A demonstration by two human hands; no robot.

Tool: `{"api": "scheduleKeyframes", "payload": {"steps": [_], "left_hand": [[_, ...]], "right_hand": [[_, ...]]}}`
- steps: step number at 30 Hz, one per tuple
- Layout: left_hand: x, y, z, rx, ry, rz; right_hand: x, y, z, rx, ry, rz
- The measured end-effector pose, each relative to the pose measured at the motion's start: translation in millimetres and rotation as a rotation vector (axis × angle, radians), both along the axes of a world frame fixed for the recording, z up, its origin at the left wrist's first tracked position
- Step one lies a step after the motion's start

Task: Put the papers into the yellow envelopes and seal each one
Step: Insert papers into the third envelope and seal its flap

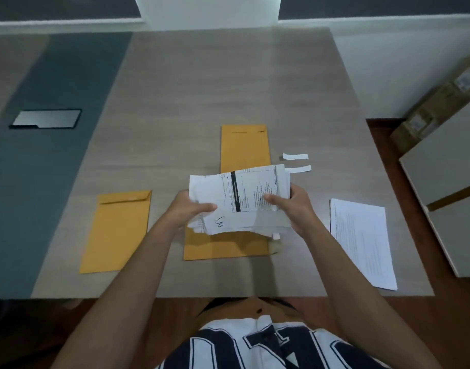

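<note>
A folded bundle of printed papers [239, 201] is held above the middle of the surface [202, 83] by both hands: the left hand [191, 210] grips its left edge with the thumb on top, and the right hand [289, 206] pinches its right side, thumb across the print. Directly beneath, at lower centre, a yellow envelope [226, 247] lies flat, partly hidden by the bundle. A second yellow envelope [245, 147] lies just beyond, and a third [117, 230], flap folded down, rests well apart at lower left. Two white peel strips [296, 162] lie to the right of the far envelope.

The bundle looks uneven, with loose lower edges; sheets could probably slip or snag on the envelope mouth if it is not squared first. The strips could be swept off by a sleeve.

A flat stack of printed sheets [361, 241] lies at lower right, close to the right edge of the surface, where a nudge might push it over. Open room is left at upper centre.
</note>
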State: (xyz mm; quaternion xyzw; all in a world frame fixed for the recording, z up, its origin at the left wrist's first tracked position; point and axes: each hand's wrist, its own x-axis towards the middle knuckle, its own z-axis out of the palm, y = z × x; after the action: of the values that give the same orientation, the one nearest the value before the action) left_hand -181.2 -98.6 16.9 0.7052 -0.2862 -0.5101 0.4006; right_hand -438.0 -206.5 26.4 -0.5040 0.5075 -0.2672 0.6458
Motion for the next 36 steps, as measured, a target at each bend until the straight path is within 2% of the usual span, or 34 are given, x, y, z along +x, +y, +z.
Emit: {"api": "scheduleKeyframes", "payload": {"steps": [4, 7, 11, 14, 26, 31, 36], "left_hand": [[-3.9, 8.5, -1.0, -0.026, 0.085, 0.201], [-6.0, 14.9, 0.7, -0.077, 0.148, 0.272], [-7.0, 28.0, -11.2, -0.079, 0.028, 0.203], [-11.3, 38.9, -19.8, -0.047, 0.022, 0.199], [-33.5, 33.4, -31.0, -0.041, 0.116, 0.403], [-35.2, 33.3, -28.5, -0.037, 0.084, 0.434], [-33.5, 36.5, -29.3, -0.072, -0.076, 0.291]], "right_hand": [[11.1, 3.3, 2.4, -0.001, 0.009, 0.044], [15.7, 2.4, 2.1, -0.042, 0.056, 0.060], [13.9, 8.9, -7.3, -0.091, 0.131, 0.085], [8.4, 18.9, -21.7, -0.071, 0.213, 0.133], [10.9, 30.9, -36.3, -0.008, 0.142, 0.051], [16.5, 31.4, -37.6, -0.030, 0.140, 0.017], [20.3, 30.1, -38.2, -0.102, 0.223, 0.100]]}}
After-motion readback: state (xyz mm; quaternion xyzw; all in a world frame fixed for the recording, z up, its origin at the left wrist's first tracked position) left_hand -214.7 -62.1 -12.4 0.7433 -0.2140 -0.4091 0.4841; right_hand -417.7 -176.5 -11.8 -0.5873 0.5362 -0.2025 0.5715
